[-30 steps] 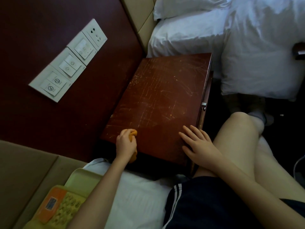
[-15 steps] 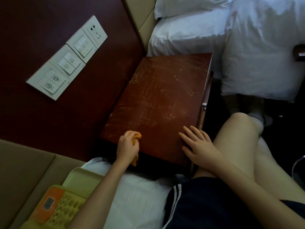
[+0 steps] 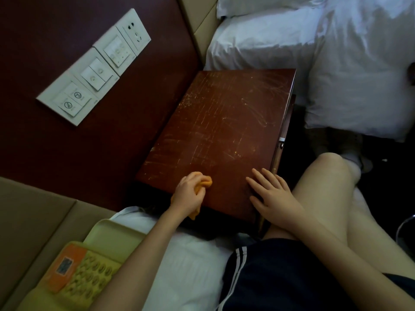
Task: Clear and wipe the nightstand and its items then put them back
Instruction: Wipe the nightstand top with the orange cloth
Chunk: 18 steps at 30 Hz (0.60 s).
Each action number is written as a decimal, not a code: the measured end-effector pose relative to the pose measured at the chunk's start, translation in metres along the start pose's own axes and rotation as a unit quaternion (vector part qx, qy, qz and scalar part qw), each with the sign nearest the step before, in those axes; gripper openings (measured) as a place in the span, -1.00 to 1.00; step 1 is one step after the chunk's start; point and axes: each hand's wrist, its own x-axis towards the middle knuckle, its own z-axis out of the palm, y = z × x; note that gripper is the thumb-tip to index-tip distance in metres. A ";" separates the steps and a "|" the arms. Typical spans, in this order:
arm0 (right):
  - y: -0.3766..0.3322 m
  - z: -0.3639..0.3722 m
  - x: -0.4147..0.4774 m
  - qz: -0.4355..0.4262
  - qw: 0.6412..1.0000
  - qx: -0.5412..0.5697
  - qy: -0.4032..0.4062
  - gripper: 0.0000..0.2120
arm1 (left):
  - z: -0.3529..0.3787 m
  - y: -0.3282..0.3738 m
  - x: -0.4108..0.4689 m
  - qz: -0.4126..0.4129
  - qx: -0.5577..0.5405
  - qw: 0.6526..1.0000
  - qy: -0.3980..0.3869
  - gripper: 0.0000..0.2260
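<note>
Nightstand [image 3: 220, 122] scratched | left hand [image 3: 187, 195] grips orange cloth [image 3: 205, 182] | right hand [image 3: 272, 196] flat on top | telephone [image 3: 89, 272] on bed [image 3: 193, 277]

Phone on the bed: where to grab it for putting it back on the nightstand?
Probably the phone by its plain, button-free end nearest the nightstand, coming from above. It lies flat, keypad up, with that end bare, while the left forearm overlaps its edge nearer the person.

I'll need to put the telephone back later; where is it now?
Head view, lower left: the yellow telephone lies off the nightstand, on the white bedding against the beige padded panel, just left of the left forearm.
</note>
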 end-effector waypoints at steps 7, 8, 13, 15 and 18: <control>-0.003 -0.001 0.000 0.004 1.000 0.000 -0.006 -0.50 | -0.004 0.002 0.009 -0.127 0.019 0.981 0.146 -0.80; -0.003 -0.002 0.000 0.004 1.000 -0.002 -0.006 -0.50 | 0.001 0.010 0.013 -0.146 0.027 0.975 0.166 -0.79; -0.004 -0.005 -0.001 0.007 1.000 -0.006 -0.007 -0.50 | 0.027 0.041 0.017 -0.092 0.043 0.985 0.141 -0.76; -0.005 -0.006 -0.002 0.008 1.000 -0.006 -0.007 -0.50 | 0.028 0.039 0.010 -0.041 0.031 0.994 0.096 -0.76; -0.005 -0.007 -0.001 0.007 1.000 -0.002 -0.008 -0.51 | 0.020 0.024 0.001 -0.045 0.029 0.996 0.068 -0.80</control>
